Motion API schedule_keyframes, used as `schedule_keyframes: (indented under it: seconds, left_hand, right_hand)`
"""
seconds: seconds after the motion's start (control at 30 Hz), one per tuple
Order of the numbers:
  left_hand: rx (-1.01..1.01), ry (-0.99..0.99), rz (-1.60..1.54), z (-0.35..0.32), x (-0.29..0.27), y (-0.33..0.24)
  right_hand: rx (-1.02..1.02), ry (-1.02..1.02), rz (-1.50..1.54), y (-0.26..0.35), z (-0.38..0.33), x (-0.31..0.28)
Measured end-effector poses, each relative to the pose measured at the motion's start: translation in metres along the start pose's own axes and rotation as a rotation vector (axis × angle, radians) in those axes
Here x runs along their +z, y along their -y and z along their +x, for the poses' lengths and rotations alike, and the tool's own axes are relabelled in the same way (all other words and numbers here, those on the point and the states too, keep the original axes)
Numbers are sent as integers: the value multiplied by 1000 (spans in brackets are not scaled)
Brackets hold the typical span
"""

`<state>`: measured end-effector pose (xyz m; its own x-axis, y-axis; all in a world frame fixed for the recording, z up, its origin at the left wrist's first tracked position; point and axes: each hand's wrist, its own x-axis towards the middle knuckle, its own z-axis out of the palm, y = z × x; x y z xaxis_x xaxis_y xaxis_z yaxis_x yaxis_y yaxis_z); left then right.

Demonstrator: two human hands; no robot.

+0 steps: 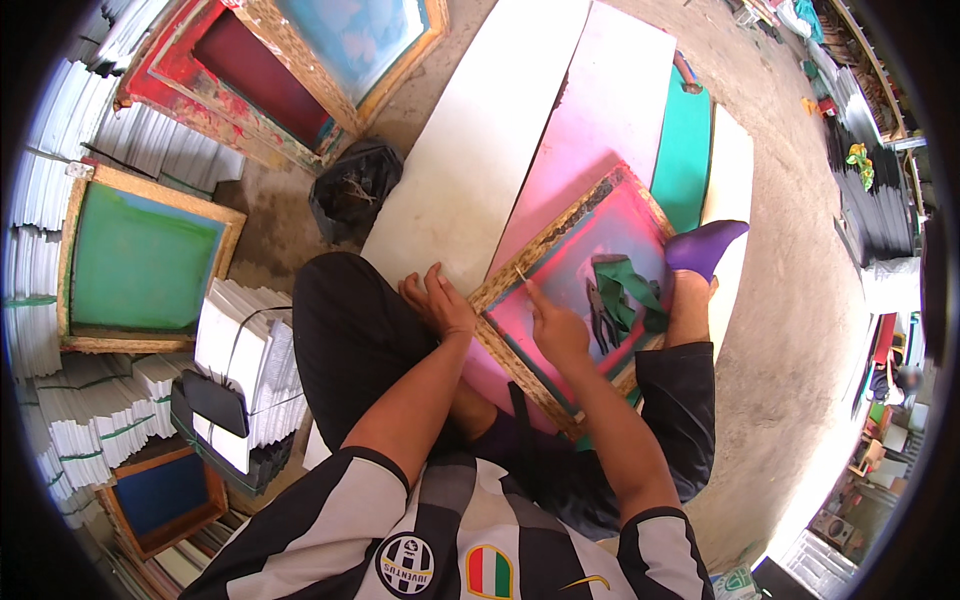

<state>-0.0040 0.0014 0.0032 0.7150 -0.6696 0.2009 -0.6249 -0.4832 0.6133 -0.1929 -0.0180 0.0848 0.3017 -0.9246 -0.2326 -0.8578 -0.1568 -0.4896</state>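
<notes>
A wooden screen-printing frame [520, 268] with pink-stained mesh lies tilted across my lap and a pink board. My left hand [440, 300] rests on the frame's near-left corner, fingers curled on the wood. My right hand [556, 325] pinches a thin pale stick whose tip touches the frame's inner edge. On the mesh lie black pliers [601, 315] and a green strap [630, 285]. My foot in a purple sock [705, 247] presses the frame's far side.
White [470, 150], pink [610, 100] and green [685, 150] boards lie on the dirt floor ahead. More wooden screens lean at left [140, 260] and upper left [290, 70]. Stacks of white paper bundles [250, 370] and a black bag [355, 185] sit close by.
</notes>
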Motion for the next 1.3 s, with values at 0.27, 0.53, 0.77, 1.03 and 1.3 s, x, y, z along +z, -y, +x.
schedule_keyframes:
  seconds: [0.27, 0.53, 0.77, 1.03, 1.3]
  left_hand:
    - [14, 4, -8, -3, 2, -8]
    - [25, -16, -13, -2, 2, -6]
    - [14, -4, -30, 1, 1, -3]
    - [33, -26, -30, -1, 2, -2]
    - [18, -19, -43, -1, 2, -4]
  right_hand:
    - [-53, -25, 265, -39, 3, 6]
    - [-46, 32, 385, -42, 8, 0]
    - [-129, 12, 374, -42, 15, 3]
    - [472, 323, 1001, -23, 13, -15]
    - [154, -22, 206, -6, -12, -11]
